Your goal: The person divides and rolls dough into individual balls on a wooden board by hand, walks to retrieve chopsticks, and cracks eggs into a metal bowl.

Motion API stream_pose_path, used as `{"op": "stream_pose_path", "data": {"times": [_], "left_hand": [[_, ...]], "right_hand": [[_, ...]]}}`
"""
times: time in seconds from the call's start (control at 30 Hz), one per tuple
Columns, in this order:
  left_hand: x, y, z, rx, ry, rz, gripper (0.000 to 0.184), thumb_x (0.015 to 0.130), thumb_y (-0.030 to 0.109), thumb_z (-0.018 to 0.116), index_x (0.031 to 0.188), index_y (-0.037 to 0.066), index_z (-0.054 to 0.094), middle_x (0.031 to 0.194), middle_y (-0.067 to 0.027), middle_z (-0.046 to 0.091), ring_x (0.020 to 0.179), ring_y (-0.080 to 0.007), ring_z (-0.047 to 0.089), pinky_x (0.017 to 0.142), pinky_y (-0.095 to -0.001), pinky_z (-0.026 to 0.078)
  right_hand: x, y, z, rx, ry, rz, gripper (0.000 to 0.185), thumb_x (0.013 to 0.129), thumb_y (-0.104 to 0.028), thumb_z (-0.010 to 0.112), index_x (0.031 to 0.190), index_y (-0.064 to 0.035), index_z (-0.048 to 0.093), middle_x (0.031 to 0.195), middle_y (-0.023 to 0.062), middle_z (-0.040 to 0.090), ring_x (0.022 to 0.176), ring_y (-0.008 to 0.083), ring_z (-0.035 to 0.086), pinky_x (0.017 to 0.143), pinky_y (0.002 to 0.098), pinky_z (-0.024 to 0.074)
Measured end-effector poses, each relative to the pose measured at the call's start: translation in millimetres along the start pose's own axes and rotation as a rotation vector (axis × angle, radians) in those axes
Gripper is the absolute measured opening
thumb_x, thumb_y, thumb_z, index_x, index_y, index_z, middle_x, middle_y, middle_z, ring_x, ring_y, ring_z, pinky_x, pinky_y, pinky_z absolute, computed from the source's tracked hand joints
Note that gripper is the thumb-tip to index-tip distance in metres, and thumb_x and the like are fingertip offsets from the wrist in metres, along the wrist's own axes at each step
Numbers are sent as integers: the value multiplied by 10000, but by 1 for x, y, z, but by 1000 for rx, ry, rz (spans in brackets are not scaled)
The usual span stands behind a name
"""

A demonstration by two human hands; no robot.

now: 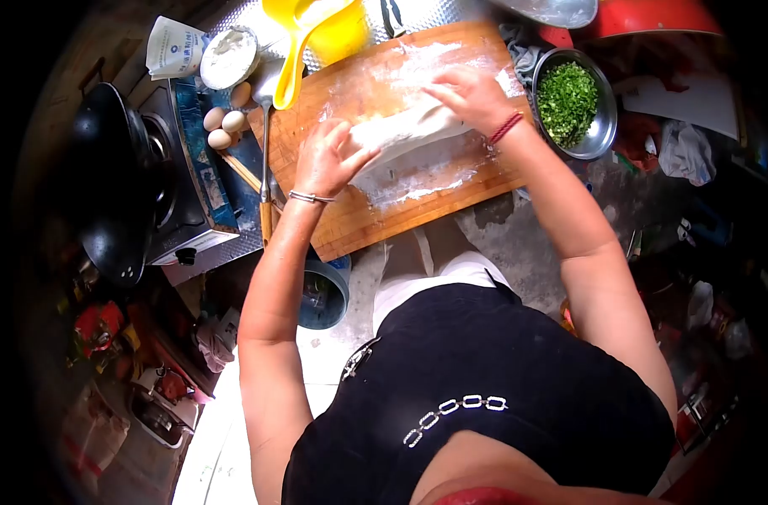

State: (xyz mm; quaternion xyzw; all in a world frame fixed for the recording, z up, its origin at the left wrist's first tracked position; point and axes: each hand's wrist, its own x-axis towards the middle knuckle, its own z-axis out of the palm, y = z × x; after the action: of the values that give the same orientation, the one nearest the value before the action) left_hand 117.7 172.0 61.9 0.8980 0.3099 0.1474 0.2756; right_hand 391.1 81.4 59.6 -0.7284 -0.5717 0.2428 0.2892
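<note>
A long white roll of dough (409, 135) lies across a floured wooden board (342, 225). My left hand (329, 157) has its fingers curled onto the left end of the roll, thumb pointing along it. Over the right part of the roll is my right hand (475, 99), its fingers spread and the fingertips touching the dough's upper side. White flour is scattered on the board above and below the roll.
A metal bowl of chopped greens (568, 104) stands right of the board. To the left are several eggs (232, 121), a bowl of flour (229, 59), a spatula (266, 168) and a black wok (114, 168) on a stove. A yellow ladle (290, 74) touches the board's top left.
</note>
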Motion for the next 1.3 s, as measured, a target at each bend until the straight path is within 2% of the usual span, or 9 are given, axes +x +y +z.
{"op": "stream_pose_path", "data": {"times": [0.17, 0.33, 0.47, 0.57, 0.73, 0.87, 1.07, 1.2, 1.3], "left_hand": [[-4, 49, 46, 202, 207, -163, 269, 937, 260, 477, 1030, 35, 591, 1082, -130, 608, 1080, -295, 528, 965, -466, 338], [-69, 45, 70, 350, 123, -62, 416, 902, 418, 525, 1082, 51, 604, 1443, -153, 401, 1360, -365, 301, 1071, -614, 188], [-21, 27, 58, 497, -34, -221, 491, 948, 470, 396, 1173, 70, 569, 1478, -165, 356, 1377, -378, 280, 1094, -614, 156], [31, 15, 40, 483, -2, -418, 535, 954, 498, 348, 1178, 64, 567, 1482, -153, 358, 1389, -357, 272, 1105, -617, 137], [-6, -5, 46, 514, 45, 18, 432, 904, 471, 507, 1065, 79, 593, 1466, -111, 395, 1390, -333, 293, 1096, -629, 132], [-105, 29, 54, 332, 38, 99, 578, 930, 549, 403, 1312, 116, 428, 1533, -89, 299, 1433, -318, 213, 1115, -606, 75], [-25, 16, 61, 467, 67, -361, 541, 923, 507, 425, 1200, 56, 541, 1538, -121, 275, 1438, -332, 178, 1104, -622, 119], [47, -5, 30, 363, 92, -531, 485, 918, 478, 442, 1073, 44, 593, 1504, -150, 319, 1431, -317, 203, 1090, -626, 158], [9, -12, 42, 421, -24, -199, 478, 901, 484, 481, 1127, 73, 574, 1500, -143, 331, 1428, -310, 222, 1099, -608, 147]], "right_hand": [[-26, -54, 74, -231, 209, -330, 248, 877, -334, 588, 988, -125, 661, 1000, 68, 644, 1007, 231, 567, 957, 416, 388], [-96, -42, 61, -395, 31, -406, 472, 899, -385, 544, 1323, -180, 506, 1308, 103, 521, 1279, 261, 437, 1104, 431, 240], [-26, -35, 38, -393, -279, -222, 535, 914, -499, 487, 1344, -181, 485, 1361, 157, 478, 1296, 276, 423, 1108, 461, 253], [34, -6, 55, -479, 186, -111, 560, 920, -532, 456, 1336, -159, 501, 1371, 176, 466, 1315, 315, 387, 1102, 487, 239], [-22, -22, 42, -466, 4, -224, 552, 897, -493, 511, 1337, -161, 505, 1436, 158, 405, 1341, 330, 342, 1103, 492, 225], [-119, -25, 29, -435, -47, -280, 549, 852, -432, 593, 1347, -212, 503, 1444, 110, 414, 1332, 312, 356, 1088, 474, 257], [-50, -7, 34, -497, 29, -129, 608, 928, -596, 371, 1368, -190, 474, 1468, 149, 376, 1355, 350, 326, 1084, 513, 241], [19, 20, 30, -523, 334, -36, 649, 912, -561, 449, 1390, -123, 433, 1469, 166, 362, 1375, 330, 298, 1118, 505, 206], [-20, 12, 27, -440, 176, -188, 606, 858, -448, 573, 1358, -123, 464, 1441, 162, 397, 1354, 353, 321, 1092, 512, 231]]}}
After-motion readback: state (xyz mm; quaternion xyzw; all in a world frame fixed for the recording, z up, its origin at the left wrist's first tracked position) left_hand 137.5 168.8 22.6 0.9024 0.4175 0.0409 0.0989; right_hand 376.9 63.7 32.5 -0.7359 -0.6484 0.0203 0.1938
